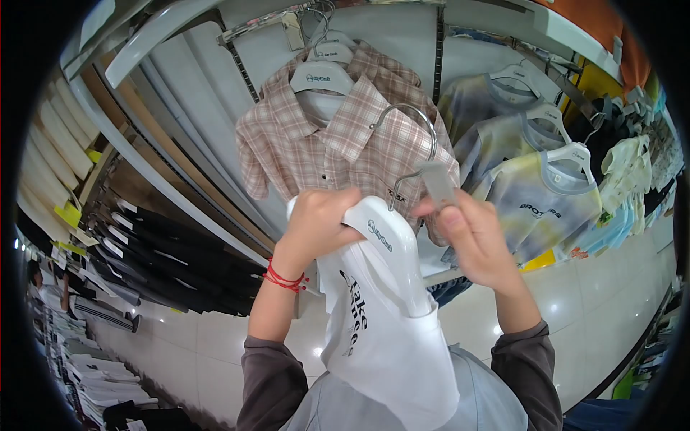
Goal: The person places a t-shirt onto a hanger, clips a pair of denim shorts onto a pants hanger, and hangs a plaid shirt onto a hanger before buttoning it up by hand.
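My left hand (320, 224) is closed on one shoulder of a glossy white hanger (402, 248), which is tilted in front of me. A white T-shirt (399, 359) with black lettering hangs from this hanger over my front. The hanger's metal hook (431, 136) curves up in front of a plaid shirt (345, 136). Beside the hook, my right hand (474, 237) pinches a pale translucent plastic strip (437, 182) between thumb and fingers. The strip's far end is near the hook; I cannot tell whether they touch.
Plaid shirts hang from a metal wall rail (266, 23) ahead. Tie-dye shirts (539, 201) hang at the right. On the left are dark garments (180, 262) on a rack and a grey upright frame (165, 172). Another person (90, 309) is at the far left on the tiled floor.
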### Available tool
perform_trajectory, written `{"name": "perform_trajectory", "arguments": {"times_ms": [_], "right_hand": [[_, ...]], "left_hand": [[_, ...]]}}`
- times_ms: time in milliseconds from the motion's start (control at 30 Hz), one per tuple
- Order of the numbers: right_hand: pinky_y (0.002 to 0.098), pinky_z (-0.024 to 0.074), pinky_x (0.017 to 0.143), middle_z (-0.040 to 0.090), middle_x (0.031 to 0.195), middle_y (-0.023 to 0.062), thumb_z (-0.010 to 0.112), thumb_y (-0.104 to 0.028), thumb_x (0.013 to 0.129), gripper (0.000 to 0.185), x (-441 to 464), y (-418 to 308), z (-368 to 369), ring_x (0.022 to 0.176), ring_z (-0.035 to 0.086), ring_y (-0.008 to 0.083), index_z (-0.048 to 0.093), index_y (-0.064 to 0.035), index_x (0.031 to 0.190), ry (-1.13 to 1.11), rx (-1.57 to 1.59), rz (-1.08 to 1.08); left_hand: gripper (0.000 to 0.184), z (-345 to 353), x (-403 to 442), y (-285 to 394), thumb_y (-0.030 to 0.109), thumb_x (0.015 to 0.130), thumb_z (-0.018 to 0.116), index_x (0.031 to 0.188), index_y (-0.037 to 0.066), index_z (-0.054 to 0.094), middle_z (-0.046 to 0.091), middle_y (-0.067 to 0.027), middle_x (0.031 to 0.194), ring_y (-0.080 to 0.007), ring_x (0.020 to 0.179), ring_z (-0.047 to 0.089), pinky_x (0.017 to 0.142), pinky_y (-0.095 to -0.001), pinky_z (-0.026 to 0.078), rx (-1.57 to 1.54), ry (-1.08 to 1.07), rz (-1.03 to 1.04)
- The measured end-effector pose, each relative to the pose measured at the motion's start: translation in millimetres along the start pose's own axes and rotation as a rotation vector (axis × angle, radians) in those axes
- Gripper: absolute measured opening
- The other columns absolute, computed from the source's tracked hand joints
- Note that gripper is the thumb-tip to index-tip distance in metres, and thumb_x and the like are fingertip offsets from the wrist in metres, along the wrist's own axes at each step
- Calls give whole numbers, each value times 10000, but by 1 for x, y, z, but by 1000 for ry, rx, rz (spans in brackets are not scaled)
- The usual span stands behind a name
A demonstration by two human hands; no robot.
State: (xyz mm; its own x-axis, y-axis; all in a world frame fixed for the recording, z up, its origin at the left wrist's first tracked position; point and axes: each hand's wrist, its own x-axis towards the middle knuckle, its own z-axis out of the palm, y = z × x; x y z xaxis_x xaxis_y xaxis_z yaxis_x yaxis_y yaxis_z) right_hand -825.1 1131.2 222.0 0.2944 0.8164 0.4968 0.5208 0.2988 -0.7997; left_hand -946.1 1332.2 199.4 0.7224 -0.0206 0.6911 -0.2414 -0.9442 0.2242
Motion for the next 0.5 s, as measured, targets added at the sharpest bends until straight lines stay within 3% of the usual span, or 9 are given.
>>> {"name": "perform_trajectory", "arguments": {"times_ms": [67,167,200,300,400,467,500], "right_hand": [[321,424,618,531,751,113,385,-215,930,302,1,4,5,638,526,259,558,7,1040,-28,-77,13],[333,443,696,536,839,132,383,-197,922,292,8,32,23,740,552,263,534,-4,1082,6,-162,-195],[347,440,771,521,968,144,410,-196,908,295,9,33,24,856,546,270,507,-18,1122,-131,-157,-159],[321,416,817,509,1054,116,444,-222,897,315,4,67,47,924,525,236,496,-33,1143,-114,-124,-30],[302,372,888,491,1125,98,469,-235,884,383,19,85,47,988,494,208,456,-36,1211,-96,672,620],[296,341,930,488,1140,99,469,-268,887,434,17,84,38,1037,479,196,425,-30,1248,-129,337,184],[303,314,963,467,1189,106,470,-305,888,479,14,79,28,1099,452,197,405,-22,1269,-148,333,181]], "left_hand": [[300,-5,1,2,259,572,748,650,86,515,515,-55,515,-222,445,525,437,-321,398,97,-2,-19],[310,-5,-1,4,270,579,752,653,87,514,512,-55,509,-221,445,527,436,-318,398,160,32,-42],[314,-3,0,4,276,582,753,653,87,513,510,-55,506,-221,446,528,435,-317,397,166,48,-47],[320,1,1,9,285,590,753,652,90,507,505,-55,503,-219,452,531,440,-312,400,167,56,-91],[323,1,0,6,284,593,751,671,87,507,514,-65,513,-241,469,538,457,-331,410,196,49,-153],[319,-6,3,3,281,598,749,707,80,527,537,-82,536,-268,500,557,479,-349,425,290,57,-182],[318,-11,5,1,280,600,748,725,77,537,548,-91,548,-281,515,567,490,-358,432,338,62,-195]]}}
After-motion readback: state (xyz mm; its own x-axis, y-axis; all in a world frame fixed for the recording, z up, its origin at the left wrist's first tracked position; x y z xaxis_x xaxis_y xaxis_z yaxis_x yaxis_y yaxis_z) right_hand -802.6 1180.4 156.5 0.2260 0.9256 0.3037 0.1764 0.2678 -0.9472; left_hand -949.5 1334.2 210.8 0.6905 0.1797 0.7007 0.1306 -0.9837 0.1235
